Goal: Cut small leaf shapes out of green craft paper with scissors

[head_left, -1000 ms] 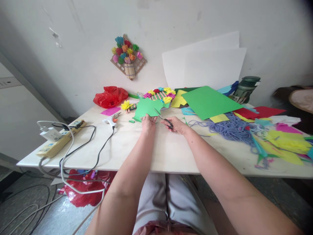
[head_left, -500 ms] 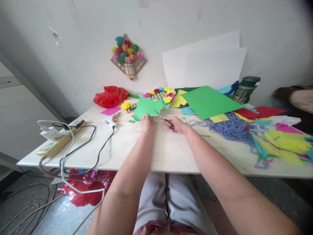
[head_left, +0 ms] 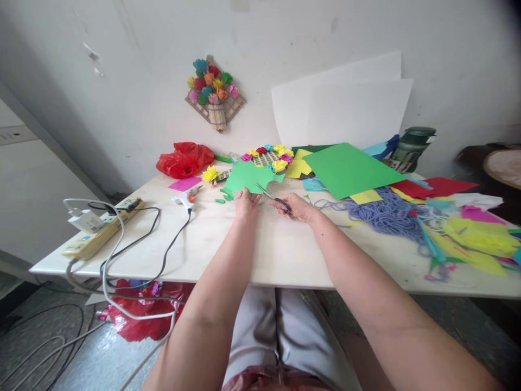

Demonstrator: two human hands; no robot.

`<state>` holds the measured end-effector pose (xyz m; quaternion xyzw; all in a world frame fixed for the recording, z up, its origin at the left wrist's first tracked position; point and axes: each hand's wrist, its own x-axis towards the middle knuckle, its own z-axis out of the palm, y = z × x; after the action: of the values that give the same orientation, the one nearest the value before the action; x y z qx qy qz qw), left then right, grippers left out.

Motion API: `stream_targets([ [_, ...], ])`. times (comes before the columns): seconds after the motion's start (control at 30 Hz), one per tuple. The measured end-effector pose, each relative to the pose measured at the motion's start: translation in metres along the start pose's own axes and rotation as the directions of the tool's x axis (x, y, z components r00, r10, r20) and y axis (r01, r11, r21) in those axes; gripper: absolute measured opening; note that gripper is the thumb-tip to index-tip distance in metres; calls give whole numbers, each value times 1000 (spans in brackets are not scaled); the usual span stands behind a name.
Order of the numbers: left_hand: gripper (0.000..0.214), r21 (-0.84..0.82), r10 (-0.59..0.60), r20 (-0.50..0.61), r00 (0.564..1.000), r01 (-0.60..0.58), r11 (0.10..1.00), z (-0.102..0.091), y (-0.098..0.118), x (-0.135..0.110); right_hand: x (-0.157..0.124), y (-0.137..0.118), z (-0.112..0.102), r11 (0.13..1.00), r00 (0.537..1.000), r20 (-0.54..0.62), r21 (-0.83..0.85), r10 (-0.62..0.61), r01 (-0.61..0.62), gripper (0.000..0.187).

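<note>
My left hand [head_left: 246, 203] grips the near edge of a piece of green paper [head_left: 248, 177] whose outline is cut unevenly. In my right hand [head_left: 298, 208] is a pair of scissors [head_left: 282, 205] with dark handles, my fingers closed round them. The blades point left and lie at the paper's lower right edge. Small green scraps [head_left: 220, 201] lie left of the paper. Just behind it is a woven piece edged with colourful paper flowers [head_left: 266, 157], and a yellow paper flower [head_left: 210, 174] sits to its left.
A glue gun [head_left: 186, 200] and a power strip [head_left: 95, 233] with trailing cords occupy the left side. A large green sheet [head_left: 352, 171], purple yarn [head_left: 376, 216] and coloured paper crowd the right, near a dark green bottle [head_left: 412, 147]. A red plastic bag [head_left: 185, 160] lies at the back left.
Both hands, the scissors and the green paper keep nearly the same positions. The whole view has shifted very slightly.
</note>
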<state>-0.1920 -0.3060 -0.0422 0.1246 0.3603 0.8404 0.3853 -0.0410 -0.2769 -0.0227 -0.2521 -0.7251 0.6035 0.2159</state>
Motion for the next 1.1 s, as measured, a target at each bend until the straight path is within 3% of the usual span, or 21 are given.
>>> stream_targets([
  [0.23, 13, 35, 16, 13, 1000, -16, 999, -2, 0, 2, 0, 3, -3, 1000, 999, 42, -26, -10, 12, 33],
  [0.5, 15, 47, -60, 77, 995, 57, 997, -1, 5, -1, 2, 6, -6, 999, 998, 68, -54, -2, 6, 34],
  [0.63, 16, 121, -154, 128, 980, 139, 983, -1, 9, 0, 2, 5, -8, 1000, 999, 52, -29, -8, 9, 34],
  [0.77, 6, 242, -125, 119, 985, 93, 966, -3, 17, 1, 2, 5, -9, 1000, 999, 37, 12, -24, 24, 32],
  [0.87, 7, 336, -245, 209, 947, 166, 927, -6, 24, -1, 1, 5, -11, 999, 999, 30, 16, -34, 33, 29],
  [0.97, 10, 338, -231, 349, 908, 108, 935, -9, 28, -6, 0, 5, -12, 999, 999, 23, 17, -36, 36, 27],
  [1.1, 15, 343, -203, 393, 897, 61, 937, -11, 30, -9, 0, 7, -15, 999, 998, 46, 20, -42, 41, 27],
])
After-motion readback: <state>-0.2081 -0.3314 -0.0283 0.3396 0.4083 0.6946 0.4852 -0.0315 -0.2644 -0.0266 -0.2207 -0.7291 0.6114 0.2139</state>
